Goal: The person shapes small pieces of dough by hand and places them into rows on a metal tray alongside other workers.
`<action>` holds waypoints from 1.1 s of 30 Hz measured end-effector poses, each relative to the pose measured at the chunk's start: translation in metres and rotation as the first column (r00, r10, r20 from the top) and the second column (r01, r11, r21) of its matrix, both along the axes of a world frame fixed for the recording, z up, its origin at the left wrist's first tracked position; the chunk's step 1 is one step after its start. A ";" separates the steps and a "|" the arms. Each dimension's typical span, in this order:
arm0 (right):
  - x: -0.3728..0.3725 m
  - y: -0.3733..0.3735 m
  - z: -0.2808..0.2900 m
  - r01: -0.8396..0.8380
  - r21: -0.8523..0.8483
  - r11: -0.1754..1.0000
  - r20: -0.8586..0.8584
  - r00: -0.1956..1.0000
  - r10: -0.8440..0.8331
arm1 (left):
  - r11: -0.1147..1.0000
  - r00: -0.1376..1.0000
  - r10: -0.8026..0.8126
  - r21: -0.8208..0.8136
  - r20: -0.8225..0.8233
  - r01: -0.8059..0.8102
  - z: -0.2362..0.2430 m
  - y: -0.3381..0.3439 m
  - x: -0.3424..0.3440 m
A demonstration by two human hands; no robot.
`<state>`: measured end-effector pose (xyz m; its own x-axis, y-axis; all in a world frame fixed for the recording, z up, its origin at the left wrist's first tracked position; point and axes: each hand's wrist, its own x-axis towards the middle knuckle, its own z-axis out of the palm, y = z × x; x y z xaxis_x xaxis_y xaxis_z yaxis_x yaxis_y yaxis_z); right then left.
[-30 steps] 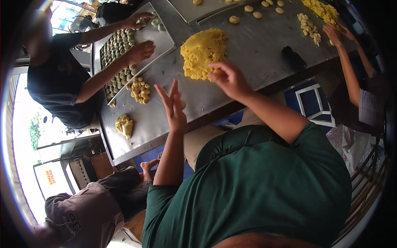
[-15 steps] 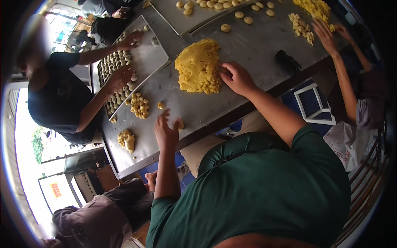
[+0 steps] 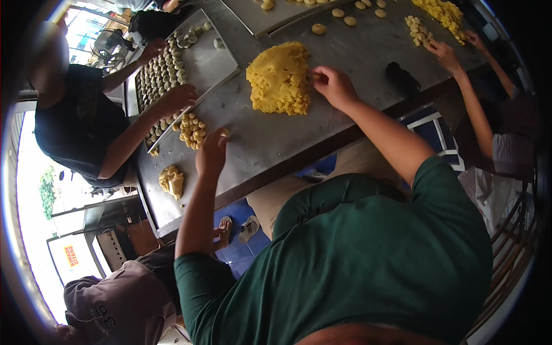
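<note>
On the left, a co-worker in a dark top reaches over a metal tray lined with rows of small greenish balls. Nearer, at the left end of the table, lies a smooth lump of dough. A pile of dough balls sits just beside the tray's near edge.

Right of that pile and a little nearer is the person's left hand, fingers curled, with a small dough piece showing at the fingertips. I cannot tell whether it is pinched or merely touched. The step here looks like picking up a portion of dough; lifting it would call for a light, even pinch that does not flatten it.

Mid-table, well apart from the left hand, rests a broad yellow mound with crumbly sides. The right hand is at its right side, thumb and fingers drawn together. Whether a bit is held between them cannot be made out. This looks like portioning too, and would call for parting a small bit cleanly from the side.

Farther right, flat round pieces lie on the far side, a dark object lies nearer, and another co-worker's hand is at a pile of pale pieces.
</note>
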<state>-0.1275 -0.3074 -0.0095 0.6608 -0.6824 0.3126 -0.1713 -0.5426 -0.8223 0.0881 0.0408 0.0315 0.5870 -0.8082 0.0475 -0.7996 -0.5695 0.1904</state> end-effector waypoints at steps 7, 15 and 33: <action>0.054 -0.045 -0.003 0.077 -0.245 0.967 0.031 0.997 -0.072 | 0.995 0.972 0.047 -0.072 -0.229 -0.065 -0.004 -0.011 0.022; -0.019 -0.024 0.013 -0.414 -0.353 0.839 -0.385 0.882 0.273 | 0.920 0.966 0.099 -0.348 -0.239 -0.180 -0.012 -0.022 -0.039; -0.066 0.022 0.003 -0.359 -0.278 0.891 -0.302 0.913 0.274 | 0.948 0.997 -0.030 -0.316 0.065 0.049 -0.025 -0.028 -0.071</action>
